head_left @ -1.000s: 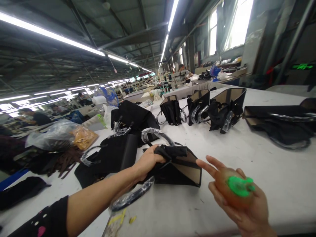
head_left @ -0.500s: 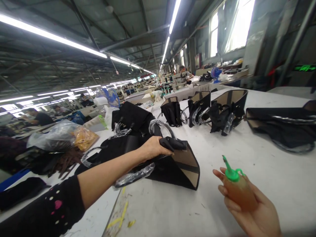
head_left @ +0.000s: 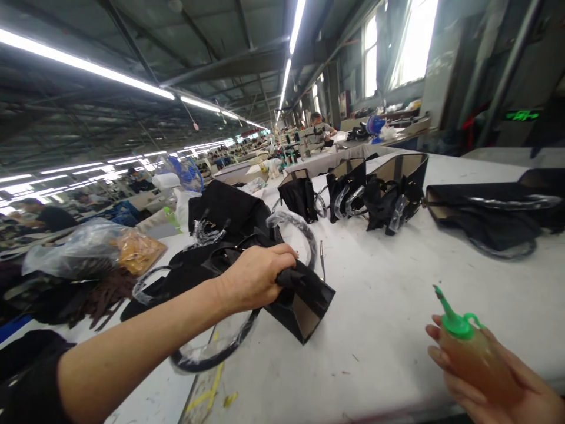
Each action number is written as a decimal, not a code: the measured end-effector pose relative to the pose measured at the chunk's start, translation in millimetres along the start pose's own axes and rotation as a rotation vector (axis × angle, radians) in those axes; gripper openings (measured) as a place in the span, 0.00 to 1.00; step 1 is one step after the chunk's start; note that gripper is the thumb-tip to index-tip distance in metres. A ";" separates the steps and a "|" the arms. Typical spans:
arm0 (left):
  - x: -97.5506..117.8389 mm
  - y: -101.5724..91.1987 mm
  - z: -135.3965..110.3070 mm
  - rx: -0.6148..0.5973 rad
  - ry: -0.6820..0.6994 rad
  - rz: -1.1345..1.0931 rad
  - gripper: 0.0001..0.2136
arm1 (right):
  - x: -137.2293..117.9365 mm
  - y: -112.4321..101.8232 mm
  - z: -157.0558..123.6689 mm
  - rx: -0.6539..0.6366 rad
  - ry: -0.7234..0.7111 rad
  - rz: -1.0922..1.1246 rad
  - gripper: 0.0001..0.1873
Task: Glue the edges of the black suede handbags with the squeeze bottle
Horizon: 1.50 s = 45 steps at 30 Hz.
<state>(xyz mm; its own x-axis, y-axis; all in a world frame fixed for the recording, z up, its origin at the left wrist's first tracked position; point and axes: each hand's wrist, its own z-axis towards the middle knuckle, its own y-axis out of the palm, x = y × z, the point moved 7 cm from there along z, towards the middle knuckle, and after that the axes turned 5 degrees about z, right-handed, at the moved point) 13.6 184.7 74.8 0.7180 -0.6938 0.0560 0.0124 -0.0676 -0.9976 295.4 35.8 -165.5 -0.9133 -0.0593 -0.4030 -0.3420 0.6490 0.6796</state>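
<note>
My left hand (head_left: pixel 260 277) is closed round the upper edge of a black handbag (head_left: pixel 304 294), whose beige-lined opening faces right and down. Clear plastic wraps the bag's looped handles, one rising behind my hand and one hanging below my forearm. A small metal-ended strap sticks up at the bag's far side. At the lower right, my right hand (head_left: pixel 498 377) holds a squeeze bottle (head_left: pixel 481 359) of amber liquid. Its green nozzle is tilted up and to the left, apart from the bag.
More black bags (head_left: pixel 388 194) with wrapped handles stand along the back of the white table (head_left: pixel 375 306); another bag (head_left: pixel 494 212) lies at the right. Dark bags and a clear plastic sack (head_left: pixel 75 250) lie left. A blue fan (head_left: pixel 185 174) stands behind.
My left hand has turned the bag and pulled it left, so its opening shows less and a handle swings lower. My right hand with the bottle sits further right and lower.
</note>
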 end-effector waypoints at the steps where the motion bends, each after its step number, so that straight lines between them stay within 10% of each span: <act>1: 0.1 -4.6 1.0 -0.001 -0.002 -0.009 0.11 | 0.2 -2.4 -0.5 0.012 0.004 0.020 0.16; 8: 6.9 -12.3 38.3 -0.215 0.109 -0.139 0.09 | -6.3 -14.3 -2.1 0.009 -0.041 -0.013 0.20; 17: -1.3 141.5 105.3 -0.479 0.025 -0.285 0.14 | -19.7 5.2 -8.0 -0.157 -0.282 -0.491 0.22; 22: -21.8 187.5 116.7 -0.559 -0.008 -0.392 0.15 | -35.2 15.4 5.2 -0.198 -0.599 -0.999 0.22; 29: -30.1 200.3 118.2 -0.561 -0.035 -0.488 0.17 | -28.7 56.5 23.1 -0.383 -0.861 -1.302 0.14; 40: -30.4 203.2 117.0 -0.510 -0.054 -0.496 0.15 | -15.4 78.4 24.4 -0.650 -0.740 -1.404 0.10; 45: -27.2 199.9 114.1 -0.506 -0.048 -0.495 0.17 | -23.6 77.1 27.6 -0.546 -0.843 -1.380 0.12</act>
<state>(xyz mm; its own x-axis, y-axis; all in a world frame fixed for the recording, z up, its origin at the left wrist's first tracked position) 76.0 271.9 -130.7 0.7416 -0.4636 0.4848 0.0292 -0.6997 -0.7138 296.7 108.2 -120.5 0.4035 0.1916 -0.8947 -0.9137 0.1366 -0.3828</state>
